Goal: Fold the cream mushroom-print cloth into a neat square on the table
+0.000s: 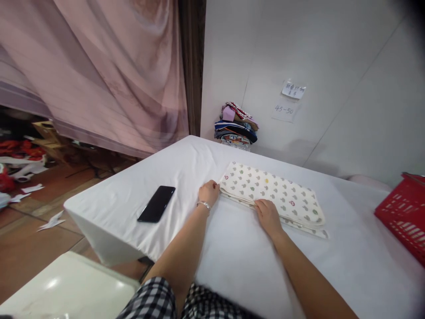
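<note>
A folded cream cloth (275,190) with a small grey print and a few coloured spots lies in layers on the white-covered table. At its near left corner, my left hand (209,192) is closed, fingers pinching the edge; a bracelet circles that wrist. My right hand (266,213) grips the cloth's near edge around its middle, with the fingertips on top and the thumb out of sight. To the right of that hand, the lower layer sticks out a little beyond the upper one.
A black phone (156,204) lies left of my arms on the white tablecloth (186,161). Folded clothes (236,126) are stacked beyond the far edge. On the right stands a red basket (403,212). A pale stool (69,288) is at lower left, near a pink curtain (133,75).
</note>
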The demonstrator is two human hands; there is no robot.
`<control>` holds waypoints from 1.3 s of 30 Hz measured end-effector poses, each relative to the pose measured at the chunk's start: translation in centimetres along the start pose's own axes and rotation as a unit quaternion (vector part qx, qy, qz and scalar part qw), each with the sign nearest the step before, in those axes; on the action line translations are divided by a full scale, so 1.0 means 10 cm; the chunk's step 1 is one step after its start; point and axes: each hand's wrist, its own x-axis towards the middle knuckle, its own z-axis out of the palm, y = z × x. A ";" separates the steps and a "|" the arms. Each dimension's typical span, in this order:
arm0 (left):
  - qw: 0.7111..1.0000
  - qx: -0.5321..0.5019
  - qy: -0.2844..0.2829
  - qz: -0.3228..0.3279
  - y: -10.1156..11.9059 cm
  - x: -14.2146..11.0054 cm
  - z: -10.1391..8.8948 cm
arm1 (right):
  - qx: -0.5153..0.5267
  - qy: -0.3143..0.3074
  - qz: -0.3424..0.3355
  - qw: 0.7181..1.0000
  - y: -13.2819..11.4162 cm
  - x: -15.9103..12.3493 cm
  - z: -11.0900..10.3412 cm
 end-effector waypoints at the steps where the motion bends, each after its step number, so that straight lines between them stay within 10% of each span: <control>1: 1.000 0.003 -0.001 -0.004 0.00 -0.01 -0.02 | -0.001 0.000 0.000 1.000 0.00 0.00 0.00; 9: 1.000 -0.012 -0.017 -0.016 -0.07 -0.03 -0.09 | -0.012 -0.028 0.010 0.999 -0.10 0.00 -0.08; 21: 0.996 0.007 -0.090 -0.024 -0.03 0.02 -0.11 | 0.022 -0.059 -0.034 0.997 -1.01 0.75 0.24; 39: 0.983 -0.061 -0.151 -0.085 -0.05 0.10 -0.11 | 0.080 -0.093 0.053 0.991 -1.11 0.96 0.47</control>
